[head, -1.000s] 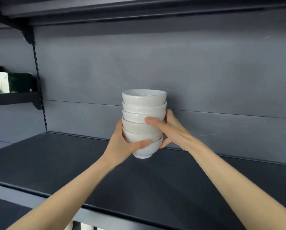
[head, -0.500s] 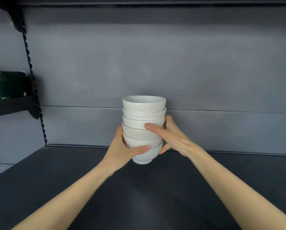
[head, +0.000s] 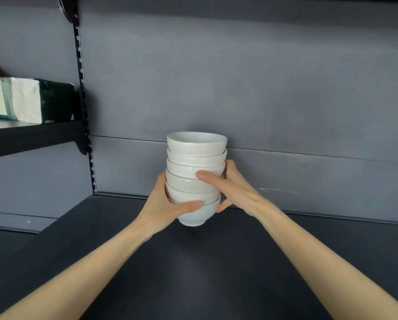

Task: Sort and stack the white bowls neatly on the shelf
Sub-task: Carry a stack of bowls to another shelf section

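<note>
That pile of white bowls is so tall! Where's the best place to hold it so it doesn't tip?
Hold the stack of bowls low and from both sides, as here: the left hand cups the rounded bottom bowl and the right hand braces the middle. The stack is tall with a narrow foot, so a grip near the top would probably let it wobble.

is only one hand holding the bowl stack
No, the left hand and the right hand both grip the stack of bowls.

A green-and-white box (head: 27,100) sits near the slotted upright (head: 83,107).
</note>
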{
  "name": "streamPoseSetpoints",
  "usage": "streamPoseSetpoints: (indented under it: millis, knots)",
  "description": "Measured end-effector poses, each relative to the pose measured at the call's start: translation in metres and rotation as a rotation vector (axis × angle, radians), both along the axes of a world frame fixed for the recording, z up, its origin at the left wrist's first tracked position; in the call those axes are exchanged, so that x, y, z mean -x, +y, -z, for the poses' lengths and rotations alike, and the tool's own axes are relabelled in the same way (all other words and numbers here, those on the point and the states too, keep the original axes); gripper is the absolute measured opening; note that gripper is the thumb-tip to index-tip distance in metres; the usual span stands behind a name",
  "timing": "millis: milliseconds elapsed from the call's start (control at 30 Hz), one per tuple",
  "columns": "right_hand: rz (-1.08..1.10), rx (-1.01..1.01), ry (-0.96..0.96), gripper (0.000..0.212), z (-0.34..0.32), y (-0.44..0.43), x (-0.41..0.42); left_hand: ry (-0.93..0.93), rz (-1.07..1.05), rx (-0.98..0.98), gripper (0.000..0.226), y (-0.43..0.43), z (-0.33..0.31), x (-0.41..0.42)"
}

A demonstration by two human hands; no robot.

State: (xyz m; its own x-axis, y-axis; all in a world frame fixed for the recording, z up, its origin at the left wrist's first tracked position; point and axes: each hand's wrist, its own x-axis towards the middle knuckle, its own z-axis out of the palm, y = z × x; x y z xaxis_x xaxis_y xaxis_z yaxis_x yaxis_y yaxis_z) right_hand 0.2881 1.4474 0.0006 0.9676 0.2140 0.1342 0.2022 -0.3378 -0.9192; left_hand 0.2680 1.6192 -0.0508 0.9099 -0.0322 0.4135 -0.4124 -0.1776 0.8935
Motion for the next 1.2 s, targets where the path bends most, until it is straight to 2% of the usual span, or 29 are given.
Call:
streamPoseSetpoints:
  millis: [433, 833, 1033, 1200]
  knots:
    - [0.134, -0.024, 0.015, 0.076, 0.027, 0.095, 0.004, 0.042, 0.159, 0.007, 0.082, 0.099, 0.026, -0.023]
    - [0.218, -0.047, -0.004, 0.073, 0.034, 0.100, -0.007, 0.044, 0.253, 0.050, 0.091, 0.103, 0.038, -0.050]
    - [0.190, -0.101, -0.007, 0.073, 0.041, 0.094, -0.018, 0.047, 0.276, 0.030, 0.108, 0.100, 0.045, -0.063]
    - [0.153, -0.122, -0.006, 0.075, 0.043, 0.090, -0.028, 0.021, 0.280, -0.009, 0.106, 0.098, 0.047, -0.076]
